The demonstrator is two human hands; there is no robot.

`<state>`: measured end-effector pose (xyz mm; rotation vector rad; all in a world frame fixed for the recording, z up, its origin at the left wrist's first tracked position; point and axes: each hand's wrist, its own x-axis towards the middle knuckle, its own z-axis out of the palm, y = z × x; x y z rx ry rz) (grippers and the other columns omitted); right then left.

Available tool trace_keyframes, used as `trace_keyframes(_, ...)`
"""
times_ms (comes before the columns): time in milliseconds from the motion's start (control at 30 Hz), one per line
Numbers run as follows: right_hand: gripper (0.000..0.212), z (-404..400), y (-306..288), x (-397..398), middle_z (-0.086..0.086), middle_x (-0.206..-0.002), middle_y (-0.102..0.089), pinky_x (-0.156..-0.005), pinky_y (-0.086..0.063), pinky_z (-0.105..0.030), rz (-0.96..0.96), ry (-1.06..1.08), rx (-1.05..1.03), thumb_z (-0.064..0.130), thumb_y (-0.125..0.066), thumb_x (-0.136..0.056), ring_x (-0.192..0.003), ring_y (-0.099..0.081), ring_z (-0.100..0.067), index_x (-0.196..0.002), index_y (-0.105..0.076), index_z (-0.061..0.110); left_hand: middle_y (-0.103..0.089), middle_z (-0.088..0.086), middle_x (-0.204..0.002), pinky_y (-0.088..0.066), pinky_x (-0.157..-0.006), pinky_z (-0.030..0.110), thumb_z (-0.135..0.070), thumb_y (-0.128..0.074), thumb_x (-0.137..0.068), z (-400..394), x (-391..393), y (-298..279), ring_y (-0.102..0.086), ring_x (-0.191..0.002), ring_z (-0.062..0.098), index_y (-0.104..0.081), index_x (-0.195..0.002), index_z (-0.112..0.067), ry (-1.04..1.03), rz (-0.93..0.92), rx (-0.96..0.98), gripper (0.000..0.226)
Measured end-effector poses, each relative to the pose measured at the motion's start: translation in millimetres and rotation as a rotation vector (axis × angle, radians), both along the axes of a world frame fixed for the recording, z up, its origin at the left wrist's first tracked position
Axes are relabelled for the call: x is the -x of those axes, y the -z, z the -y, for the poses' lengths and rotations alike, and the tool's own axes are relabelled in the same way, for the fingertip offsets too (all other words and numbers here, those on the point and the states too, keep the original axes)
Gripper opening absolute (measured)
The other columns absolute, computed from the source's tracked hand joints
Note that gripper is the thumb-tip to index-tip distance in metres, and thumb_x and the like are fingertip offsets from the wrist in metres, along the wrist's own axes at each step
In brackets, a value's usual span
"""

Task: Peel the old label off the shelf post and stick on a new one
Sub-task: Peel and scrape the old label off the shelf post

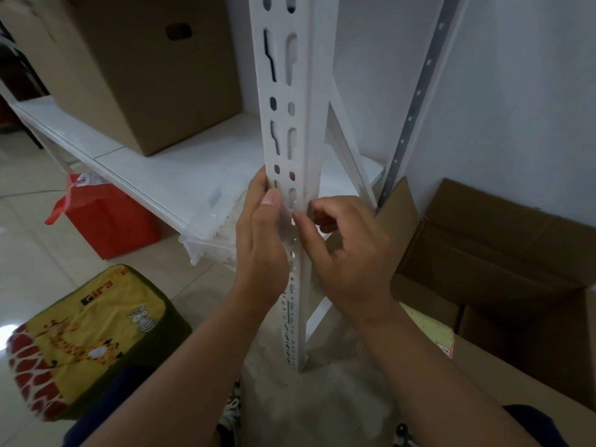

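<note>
Both hands are up on the white slotted metal shelf post [292, 130], about level with the white shelf board [180, 169]. My left hand [263, 240] grips the post's left edge, thumb flat against the front face. My right hand [345, 253] has its fingers curled, with the fingertips [300, 221] pinching at something pale right on the post's front; can't honestly tell whether that's the label, too blurry. Big brown cardboard box [129, 66] sits on the shelf, and a red bag [106, 217] is on the floor below.
</note>
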<state>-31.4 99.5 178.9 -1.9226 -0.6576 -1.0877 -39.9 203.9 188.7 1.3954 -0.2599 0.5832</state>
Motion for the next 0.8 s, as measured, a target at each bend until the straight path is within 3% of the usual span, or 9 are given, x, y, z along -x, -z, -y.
trace_keyframes(167, 0.016, -8.2, 13.2, 11.6, -0.011, -0.084, -0.068, -0.067, -0.055, -0.028, 0.026, -0.048, 0.169, 0.016, -0.069, -0.088, -0.075, -0.064, -0.02, -0.087, -0.068, 0.001, -0.056, 0.004, -0.096, -0.049, -0.072, 0.024, -0.038, -0.034, -0.089, 3.5, 0.5, -2.4, -0.055, -0.086, 0.009, -0.052, -0.116, -0.011, 0.02, 0.018, 0.057, 0.042)
trace_keyframes(267, 0.015, -4.9, 5.0, 14.7, -0.002, -0.077, -0.058, -0.06, -0.049, -0.021, -0.142, -0.077, 0.035, 0.019, -0.069, -0.087, -0.069, -0.053, -0.01, -0.083, -0.059, 0.008, -0.056, 0.003, -0.102, -0.049, -0.073, 0.021, -0.037, -0.034, -0.09, 5.2, 4.7, -1.6, -0.055, -0.09, 0.007, -0.048, -0.124, -0.008, -0.004, -0.004, 0.007, 0.047)
trace_keyframes(333, 0.02, 4.9, -4.4, 13.5, 0.003, -0.07, -0.048, -0.055, -0.045, -0.022, -0.31, -0.085, -0.144, 0.021, -0.067, -0.087, -0.064, -0.048, -0.012, -0.079, -0.05, 0.014, -0.053, -0.001, -0.116, -0.047, -0.086, 0.019, -0.033, -0.034, -0.092, 9.4, 9.7, 2.8, -0.053, -0.107, 0.002, -0.043, -0.134, -0.007, -0.159, -0.038, -0.106, 0.051)
trace_keyframes(400, 0.019, 16.7, -7.3, 14.0, 0.002, -0.07, -0.05, -0.055, -0.046, -0.026, -0.448, -0.113, -0.255, 0.017, -0.064, -0.09, -0.065, -0.05, -0.017, -0.078, -0.049, 0.017, -0.045, 0.008, -0.131, -0.037, -0.1, 0.017, -0.031, -0.037, -0.09, 16.4, 16.3, 5.1, -0.045, -0.122, 0.01, -0.039, -0.138, -0.001, -0.391, 0.015, -0.237, 0.057)
trace_keyframes(500, 0.015, 28.6, -6.7, 19.7, 0.003, -0.071, -0.055, -0.059, -0.049, -0.025, -0.605, -0.167, -0.295, 0.019, -0.061, -0.092, -0.067, -0.055, -0.015, -0.079, -0.053, 0.021, -0.043, 0.028, -0.122, -0.032, -0.098, 0.013, -0.022, -0.043, -0.085, 25.7, 26.0, 4.2, -0.041, -0.116, 0.019, -0.04, -0.128, 0.015, -0.548, 0.18, -0.37, 0.057)
trace_keyframes(567, 0.011, 36.4, -8.5, 24.5, 0.0, -0.074, -0.06, -0.062, -0.052, -0.027, -0.665, -0.211, -0.31, 0.019, -0.06, -0.092, -0.068, -0.058, -0.014, -0.082, -0.056, 0.019, -0.046, 0.026, -0.113, -0.034, -0.094, 0.014, -0.019, -0.046, -0.083, 30.4, 29.6, 4.7, -0.042, -0.108, 0.018, -0.044, -0.123, 0.014, -0.534, 0.271, -0.435, 0.051)
trace_keyframes(667, 0.009, 48.7, -12.8, 29.1, -0.003, -0.075, -0.063, -0.064, -0.053, -0.023, -0.759, -0.346, -0.425, 0.016, -0.057, -0.093, -0.069, -0.061, -0.013, -0.086, -0.061, 0.012, -0.05, 0.007, -0.102, -0.04, -0.083, 0.019, -0.012, -0.046, -0.087, 38.2, 33.1, 11.7, -0.049, -0.091, 0.015, -0.051, -0.116, -0.001, -0.375, 0.341, -0.486, 0.032)
trace_keyframes(800, 0.019, 61.3, -12.8, 32.2, -0.008, -0.076, -0.061, -0.073, -0.053, -0.036, -0.919, -0.629, -0.64, 0.021, -0.052, -0.093, -0.075, -0.057, -0.022, -0.082, -0.068, 0.017, -0.06, -0.004, -0.094, -0.052, -0.075, 0.025, -0.015, -0.048, -0.092, 46.3, 36.1, 18.0, -0.06, -0.085, 0.01, -0.063, -0.106, -0.004, -0.249, 0.19, -0.476, 0.024)
